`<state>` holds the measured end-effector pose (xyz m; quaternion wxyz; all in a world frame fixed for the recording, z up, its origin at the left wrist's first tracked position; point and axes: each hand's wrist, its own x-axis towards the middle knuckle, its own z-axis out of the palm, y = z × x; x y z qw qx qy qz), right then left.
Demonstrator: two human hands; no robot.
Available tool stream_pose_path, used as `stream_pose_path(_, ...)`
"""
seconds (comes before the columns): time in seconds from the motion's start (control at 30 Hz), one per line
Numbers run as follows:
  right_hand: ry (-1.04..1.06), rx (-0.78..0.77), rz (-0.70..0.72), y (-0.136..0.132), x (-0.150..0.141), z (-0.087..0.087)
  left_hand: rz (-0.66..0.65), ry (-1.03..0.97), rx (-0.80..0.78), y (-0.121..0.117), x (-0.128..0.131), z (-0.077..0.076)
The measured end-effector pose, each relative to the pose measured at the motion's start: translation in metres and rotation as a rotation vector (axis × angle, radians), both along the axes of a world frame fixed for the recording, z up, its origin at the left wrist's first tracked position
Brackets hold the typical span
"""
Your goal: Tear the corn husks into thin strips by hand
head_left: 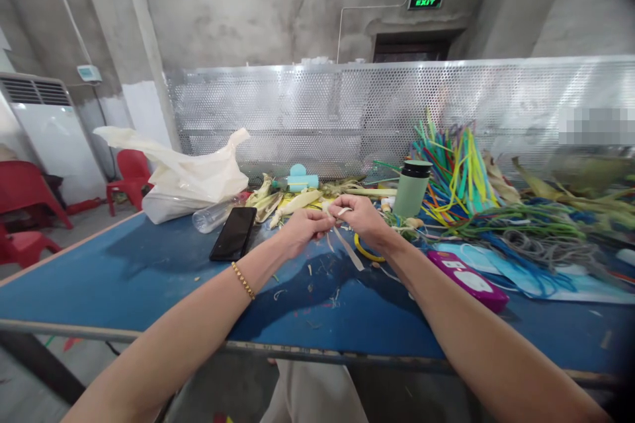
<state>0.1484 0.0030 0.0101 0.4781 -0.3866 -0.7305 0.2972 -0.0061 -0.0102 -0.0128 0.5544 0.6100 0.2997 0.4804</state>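
Close together over the middle of the blue table (178,291), both my hands have their fingers pinched on a pale, flat husk strip (350,250). My left hand (305,230), with a gold beaded bracelet on its wrist, grips it from the left. My right hand (361,217) pinches it at the right, and a short end shows by the fingertips. Loose ends hang below the fingers towards the tabletop. Just behind the hands lie pale husk pieces (299,202). A yellow ring (366,250) lies partly under my right wrist.
Left of my hands are a black phone (233,232), a clear bottle (214,215) and a white plastic bag (198,175). At the right stand a green flask (412,190) and colourful strips (464,175), with a purple case (469,281) nearer. A perforated metal screen (297,106) backs the table.
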Motion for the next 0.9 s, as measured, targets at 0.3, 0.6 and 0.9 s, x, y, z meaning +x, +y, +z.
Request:
stream_pose_path(0.3, -0.02, 0.023, -0.077, 0.0, -0.0062, -0.008, 0.018, -0.009, -0.009, 0.0022, 0.0017, -0.0049)
stream_pose_path(0.6, -0.042, 0.025, -0.117, -0.0029, -0.0079, -0.0067, 0.025, -0.003, -0.02, 0.0002, 0.0037, -0.0041)
stream_pose_path(0.9, -0.073, -0.005, -0.037, 0.0049, -0.0012, -0.003, 0.034, -0.091, -0.112, 0.0076, -0.004, -0.0027)
